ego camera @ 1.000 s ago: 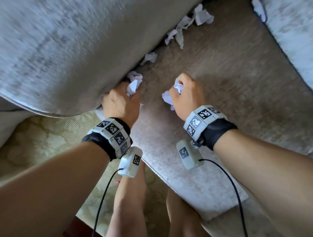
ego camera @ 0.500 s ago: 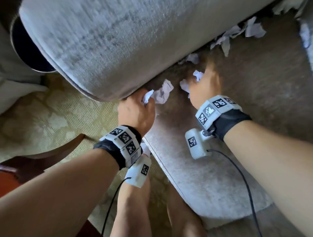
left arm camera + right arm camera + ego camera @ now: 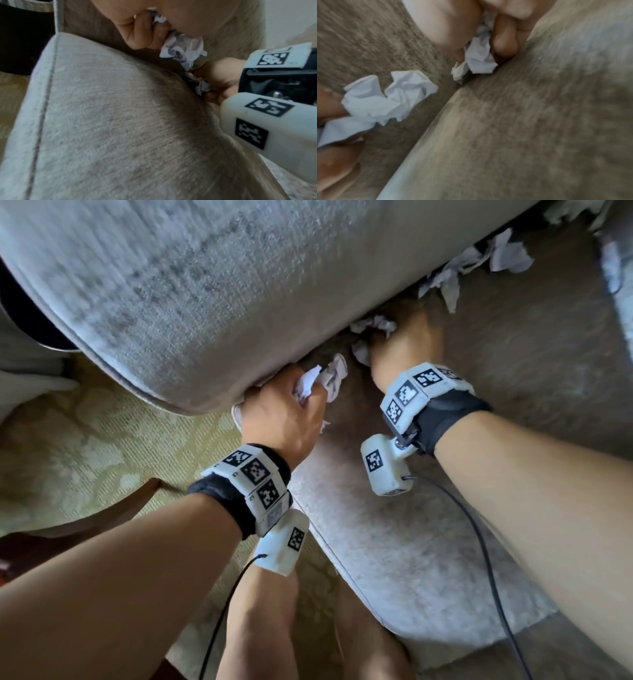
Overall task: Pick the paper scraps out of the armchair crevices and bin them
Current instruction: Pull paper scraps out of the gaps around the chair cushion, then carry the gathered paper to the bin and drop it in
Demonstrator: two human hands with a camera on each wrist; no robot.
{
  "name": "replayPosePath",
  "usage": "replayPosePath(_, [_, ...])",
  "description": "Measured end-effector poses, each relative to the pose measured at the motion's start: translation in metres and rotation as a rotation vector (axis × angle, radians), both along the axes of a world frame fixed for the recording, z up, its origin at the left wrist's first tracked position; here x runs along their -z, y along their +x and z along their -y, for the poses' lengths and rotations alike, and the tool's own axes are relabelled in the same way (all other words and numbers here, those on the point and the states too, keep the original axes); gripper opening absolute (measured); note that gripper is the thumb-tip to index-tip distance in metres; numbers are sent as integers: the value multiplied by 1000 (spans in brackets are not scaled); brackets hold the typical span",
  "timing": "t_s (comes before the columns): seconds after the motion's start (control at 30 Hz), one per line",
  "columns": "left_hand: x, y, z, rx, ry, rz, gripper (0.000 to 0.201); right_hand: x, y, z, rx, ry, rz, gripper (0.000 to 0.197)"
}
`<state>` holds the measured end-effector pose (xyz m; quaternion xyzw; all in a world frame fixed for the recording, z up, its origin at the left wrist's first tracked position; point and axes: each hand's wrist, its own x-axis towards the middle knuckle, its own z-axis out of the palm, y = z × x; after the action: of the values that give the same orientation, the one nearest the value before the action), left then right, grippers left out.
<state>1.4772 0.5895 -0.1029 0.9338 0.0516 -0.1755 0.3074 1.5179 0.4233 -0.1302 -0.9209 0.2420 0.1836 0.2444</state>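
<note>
Both hands are at the crevice between the grey armrest (image 3: 205,285) and the seat cushion (image 3: 411,542). At the armrest's front end my left hand (image 3: 305,395) grips a crumpled white paper wad (image 3: 329,378); the left wrist view shows its fingers (image 3: 144,31) curled round that wad (image 3: 183,50). Further in, my right hand (image 3: 380,337) holds white scraps (image 3: 373,325) against the crevice. Its fingers (image 3: 505,40) pinch a scrap (image 3: 479,59) in the right wrist view. More loose scraps (image 3: 445,278) lie deeper along the crevice.
A dark round container (image 3: 20,313) stands on the floor left of the armrest, mostly hidden behind it. A patterned yellow-green carpet (image 3: 85,446) and a wooden furniture leg (image 3: 120,508) lie below. My feet stand by the seat's front edge (image 3: 329,542).
My right hand has moved deeper along the crevice and closed its fingers on another scrap there. The left hand stays at the armrest's front, still holding its wad.
</note>
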Motion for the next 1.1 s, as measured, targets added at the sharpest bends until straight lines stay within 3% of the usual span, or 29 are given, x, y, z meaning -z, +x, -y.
replayPosePath(0.07, [-7,1,2,8,-9,-9,32,-4,-7,-1,44,-56,162,31])
replayPosePath(0.1, [-11,1,3,11,-14,-9,33,-10,-10,1,109,-17,202,18])
replayPosePath(0.17, [-21,1,8,25,-6,0,40,-33,-19,7,218,120,112,27])
replayPosePath(0.33, [-70,3,40,72,4,50,52,-83,-38,30,201,220,131,16])
replayPosePath(0.53, [-142,13,85,122,-57,145,41,-164,-42,62,207,257,247,18])
replayPosePath(0.7, [-176,34,92,143,-142,266,37,-215,-25,63,144,162,442,16])
replayPosePath(0.87, [-184,76,66,140,-238,363,36,-227,9,23,117,107,626,11])
replayPosePath(1.0, [-186,120,9,168,-217,424,37,-222,47,-33,107,144,607,19])
replayPosePath(1.1, [-189,157,-61,99,-154,418,36,-222,90,-94,59,163,574,19])
